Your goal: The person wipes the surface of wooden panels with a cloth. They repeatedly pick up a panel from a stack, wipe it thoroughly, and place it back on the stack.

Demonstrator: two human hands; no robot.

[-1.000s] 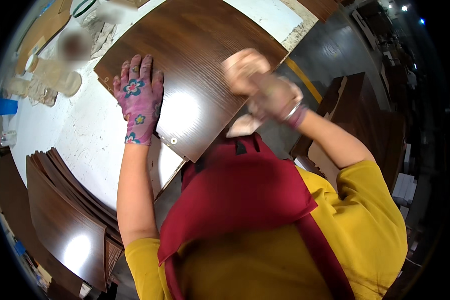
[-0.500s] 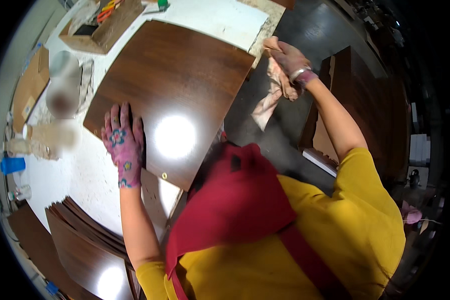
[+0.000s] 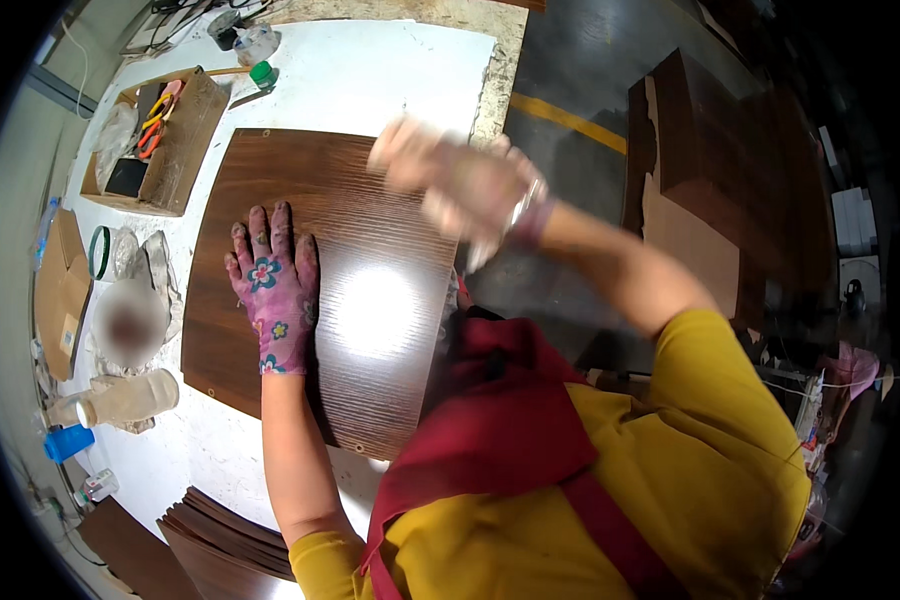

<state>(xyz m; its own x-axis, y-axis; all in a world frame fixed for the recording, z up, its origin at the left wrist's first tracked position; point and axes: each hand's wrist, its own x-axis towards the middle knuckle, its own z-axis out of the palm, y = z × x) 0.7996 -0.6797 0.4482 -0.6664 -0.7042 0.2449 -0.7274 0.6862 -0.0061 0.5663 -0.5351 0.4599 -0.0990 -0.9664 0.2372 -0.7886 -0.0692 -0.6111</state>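
Observation:
A dark brown wood-grain board (image 3: 315,170) lies on the white-topped worktable, a bright glare on its face. My left hand (image 3: 275,285), in a stained pink flowered glove, rests flat on the board's left half with fingers spread. Above the board's right edge is my right hand (image 3: 485,190), smeared by motion and closed around a pale cloth (image 3: 402,155). Part of the cloth hangs below that hand. Whether it touches the board I cannot tell.
Left of the board stand a cardboard box (image 3: 195,150) holding orange-handled tools, a cloudy bottle (image 3: 140,397) and a blue cup (image 3: 68,442). A green-capped container (image 3: 262,74) sits beyond. Nearer are stacked brown boards (image 3: 225,535). Another brown stack (image 3: 705,150) stands at right.
My right hand has swung left with the cloth, from beyond the board's right edge to over it. The view has shifted, and my left hand stays flat on the board.

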